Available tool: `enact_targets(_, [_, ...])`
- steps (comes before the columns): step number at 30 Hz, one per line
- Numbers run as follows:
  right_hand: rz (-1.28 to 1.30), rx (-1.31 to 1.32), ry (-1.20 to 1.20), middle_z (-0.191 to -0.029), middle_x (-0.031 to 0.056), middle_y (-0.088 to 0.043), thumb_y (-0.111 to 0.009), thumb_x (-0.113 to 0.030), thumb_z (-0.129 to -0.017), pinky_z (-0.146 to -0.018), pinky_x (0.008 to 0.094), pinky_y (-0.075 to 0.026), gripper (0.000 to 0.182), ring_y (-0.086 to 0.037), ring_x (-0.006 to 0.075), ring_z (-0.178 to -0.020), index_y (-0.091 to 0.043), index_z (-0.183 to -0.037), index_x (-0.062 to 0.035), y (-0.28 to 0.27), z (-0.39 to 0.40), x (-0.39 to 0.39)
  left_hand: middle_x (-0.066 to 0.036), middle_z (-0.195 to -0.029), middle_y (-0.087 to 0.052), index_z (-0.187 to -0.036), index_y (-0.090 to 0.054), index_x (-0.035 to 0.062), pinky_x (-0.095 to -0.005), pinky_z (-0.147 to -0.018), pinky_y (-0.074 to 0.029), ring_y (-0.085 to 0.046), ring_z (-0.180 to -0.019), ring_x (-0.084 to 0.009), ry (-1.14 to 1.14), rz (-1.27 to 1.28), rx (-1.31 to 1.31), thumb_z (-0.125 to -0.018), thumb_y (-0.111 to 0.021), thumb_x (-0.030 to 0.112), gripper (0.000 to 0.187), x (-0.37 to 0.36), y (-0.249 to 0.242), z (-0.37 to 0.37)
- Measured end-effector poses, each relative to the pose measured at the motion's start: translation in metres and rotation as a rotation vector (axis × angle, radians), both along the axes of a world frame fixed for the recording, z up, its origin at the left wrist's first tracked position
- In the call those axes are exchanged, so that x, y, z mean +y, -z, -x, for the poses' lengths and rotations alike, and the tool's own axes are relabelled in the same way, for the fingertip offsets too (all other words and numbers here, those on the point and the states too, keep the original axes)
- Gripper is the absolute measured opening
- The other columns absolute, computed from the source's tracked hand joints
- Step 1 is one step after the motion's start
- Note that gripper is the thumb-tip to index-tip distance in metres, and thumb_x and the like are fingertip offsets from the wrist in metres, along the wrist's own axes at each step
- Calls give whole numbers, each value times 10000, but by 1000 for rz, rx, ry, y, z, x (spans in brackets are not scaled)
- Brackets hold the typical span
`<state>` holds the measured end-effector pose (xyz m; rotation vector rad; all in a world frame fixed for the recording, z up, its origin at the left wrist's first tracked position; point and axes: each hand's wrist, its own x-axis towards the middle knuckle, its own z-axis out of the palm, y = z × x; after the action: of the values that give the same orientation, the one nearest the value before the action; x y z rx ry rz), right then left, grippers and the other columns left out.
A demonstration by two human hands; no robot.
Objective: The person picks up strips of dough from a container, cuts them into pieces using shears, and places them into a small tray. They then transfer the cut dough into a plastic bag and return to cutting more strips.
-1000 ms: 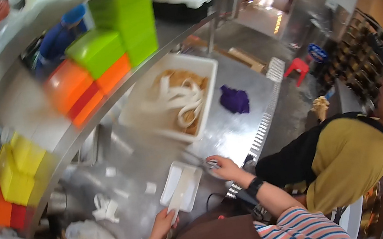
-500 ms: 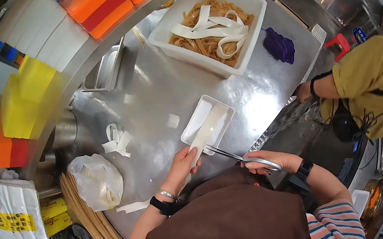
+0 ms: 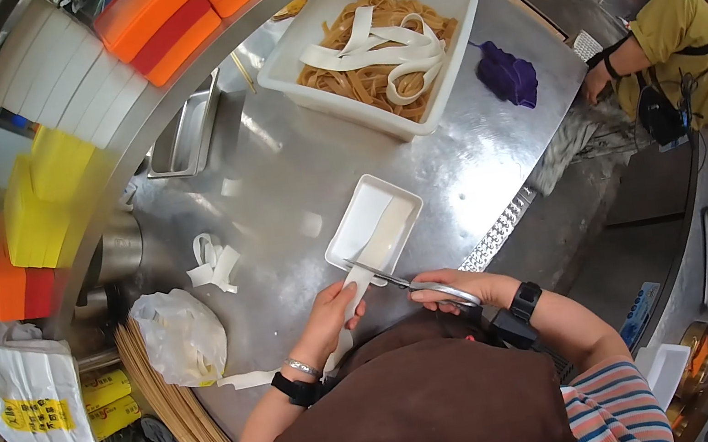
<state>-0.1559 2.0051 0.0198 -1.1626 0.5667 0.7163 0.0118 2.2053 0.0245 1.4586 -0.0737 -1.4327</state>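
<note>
My left hand (image 3: 328, 311) is closed on a wide white strip (image 3: 384, 244), pinching it near the front end of a small white tray (image 3: 348, 220). The strip's far part lies inside the tray, and a tail of it trails below the hand toward the apron. In my right hand (image 3: 449, 285) is a pair of scissors (image 3: 393, 280), its fingers wrapped around the handles. The blades are apart and reach across the strip at the tray's near edge. Farther back stands a large white bin (image 3: 394, 122) of brown flat noodles (image 3: 348, 85), with white strips (image 3: 374, 57) on top.
A loose white strip bundle (image 3: 213, 266) and a plastic bag (image 3: 180, 339) lie to the left, beside bundled sticks (image 3: 168, 389). A metal pan (image 3: 190, 131) and purple cloth (image 3: 505, 75) sit farther back. At right, another person in a yellow top (image 3: 677, 40) bends down.
The scissors have moved left, and their blades now cross the strip at the tray edge. The other person has shifted up and right in view.
</note>
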Motion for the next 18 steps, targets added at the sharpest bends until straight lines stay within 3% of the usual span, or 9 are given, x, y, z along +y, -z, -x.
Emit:
enact_targets(6, [-10,-8,18,-680,-56,-465,-617,-510,-846,-440,175,-329,397,-398,22,-508,-543,-928,-129,2,0,4,-8,-666,-530,-1016,-590,11,-215,-482,-321,-424,-533,-80,-4,3,5,-950,-481,241,262,3,-1,2])
enact_targets(15, [6,-70,-10,-622,-46,-496,-681,-376,-845,-387,190,-315,320,-433,32,-457,-593,-937,-82,9,6,-2,-5,-678,-527,-1011,-573,10,-215,-491,-347,-433,-553,-74,41,-35,29,-956,-468,239,258,8,5,-2])
enact_targets(18, [109,-79,13,-675,-29,-543,-710,-306,-831,-450,198,-382,320,-491,42,-531,-597,-999,-58,-12,6,-7,-4,-709,-548,-1021,-570,42,-200,-518,-388,-468,-573,-61,94,27,-62,-979,-440,260,257,13,-5,-2])
